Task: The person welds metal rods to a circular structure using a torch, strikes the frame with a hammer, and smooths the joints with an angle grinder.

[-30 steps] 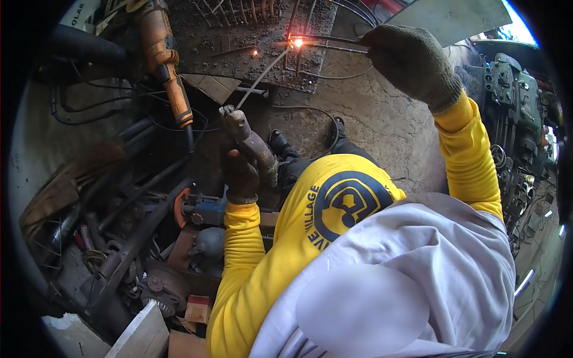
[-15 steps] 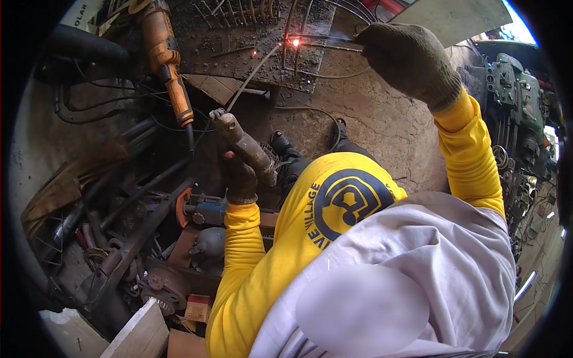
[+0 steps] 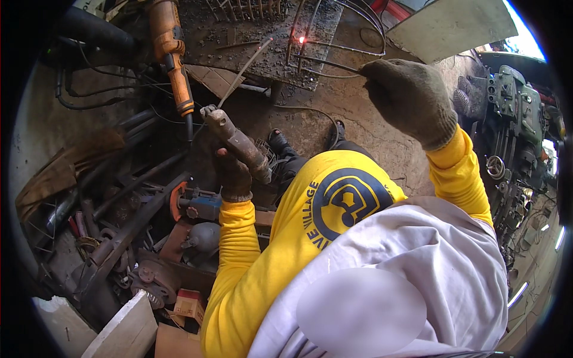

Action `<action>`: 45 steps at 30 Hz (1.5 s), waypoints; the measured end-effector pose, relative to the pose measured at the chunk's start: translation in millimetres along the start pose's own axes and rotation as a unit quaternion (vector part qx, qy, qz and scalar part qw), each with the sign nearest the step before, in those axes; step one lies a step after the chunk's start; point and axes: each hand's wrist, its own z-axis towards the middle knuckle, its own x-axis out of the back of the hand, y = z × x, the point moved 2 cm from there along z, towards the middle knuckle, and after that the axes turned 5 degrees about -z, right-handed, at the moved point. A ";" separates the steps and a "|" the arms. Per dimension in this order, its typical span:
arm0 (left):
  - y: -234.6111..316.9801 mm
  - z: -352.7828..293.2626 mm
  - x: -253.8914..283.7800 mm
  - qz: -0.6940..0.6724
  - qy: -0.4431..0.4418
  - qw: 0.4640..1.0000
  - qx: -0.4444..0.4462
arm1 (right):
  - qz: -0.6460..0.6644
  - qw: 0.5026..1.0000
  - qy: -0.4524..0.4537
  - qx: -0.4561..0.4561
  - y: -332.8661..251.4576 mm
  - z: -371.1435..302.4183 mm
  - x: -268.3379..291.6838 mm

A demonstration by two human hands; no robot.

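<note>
A person in a yellow long-sleeved shirt (image 3: 280, 250) works over a dark, gritty steel table (image 3: 262, 42), both hands in coarse knit gloves. The left hand (image 3: 234, 176) is wrapped tight around a worn, rust-brown electrode holder (image 3: 239, 143), a stubby cylinder tilted up and away from the wrist; from its clamp a thin, pale welding rod (image 3: 245, 65) slants up and to the right, its tip over the table, apart from a small red-hot glowing spot (image 3: 301, 40) farther right. The right hand (image 3: 409, 98), in a thick olive-grey glove, is closed around the near ends of a bent wire frame (image 3: 334, 48), thin dark rods curving up and away from the fingers toward the glowing spot on the table. Just left of the electrode holder, an orange-bodied power tool (image 3: 170, 48) lies lengthwise with its black cable trailing down. Below and left of the left hand sits a heap of scrap metal (image 3: 107, 238): dull bars, rusty discs and a blue-and-orange motor part. Far right of the right hand stands grey, greasy machinery (image 3: 513, 119). A flat pale sheet (image 3: 453, 27) leans beyond the right hand.
</note>
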 end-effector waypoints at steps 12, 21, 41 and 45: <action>57.1 10.7 -1.9 0.197 0.138 0.964 -0.111 | -0.044 0.999 0.002 0.030 -20.6 10.2 -15.1; 48.1 10.6 -2.3 0.009 0.079 0.992 0.101 | -0.039 0.996 0.012 0.080 -3.0 12.9 -21.2; 112.9 43.8 -2.1 -0.195 0.010 0.965 0.177 | -0.037 0.991 0.043 0.117 11.9 1.4 -33.6; 96.5 33.9 -2.8 -0.103 0.052 0.983 0.144 | -0.057 0.992 0.041 0.101 6.6 -0.8 -32.7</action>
